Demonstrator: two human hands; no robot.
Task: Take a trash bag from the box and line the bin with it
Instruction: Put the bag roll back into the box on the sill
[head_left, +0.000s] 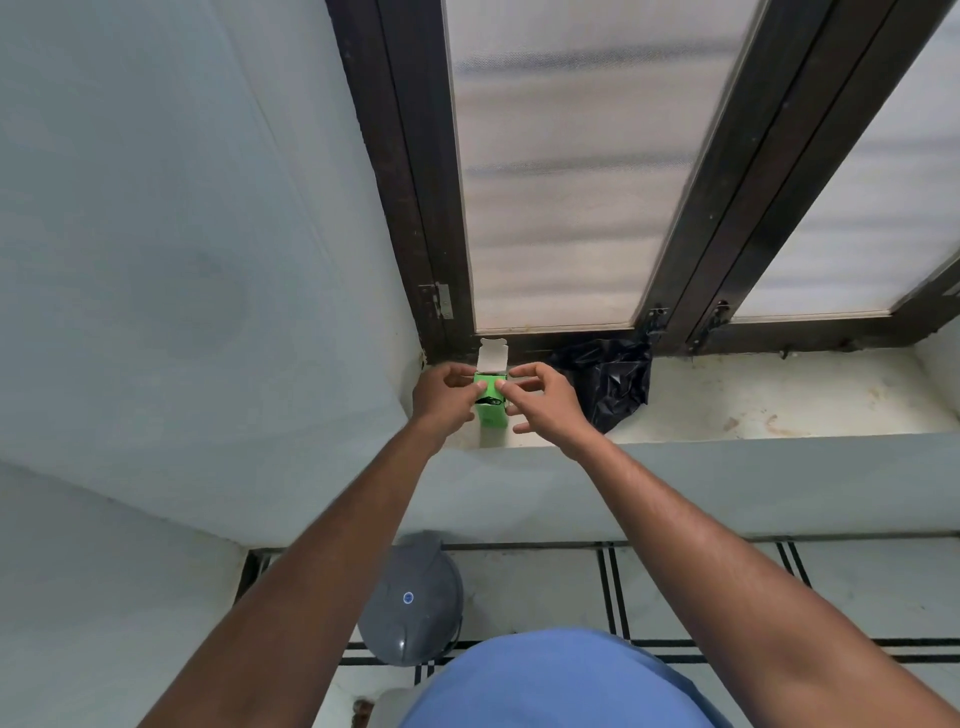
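Hands, left (442, 391) and right (540, 396), pinch open green box (491, 410) showing black bag (490, 400) inside.

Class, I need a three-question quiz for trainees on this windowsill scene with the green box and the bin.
1. True or false: the white top flap of the small green cardboard box stands open.
2. What lies right of the box on the white sill? A. crumpled black plastic bag B. red cup C. folded towel
3. Which hands touch the box?

Key: 1. True. 2. A. 3. Both, the left hand and right hand, fingertips on its upper front. The grey domed-lid bin sits on the floor below.
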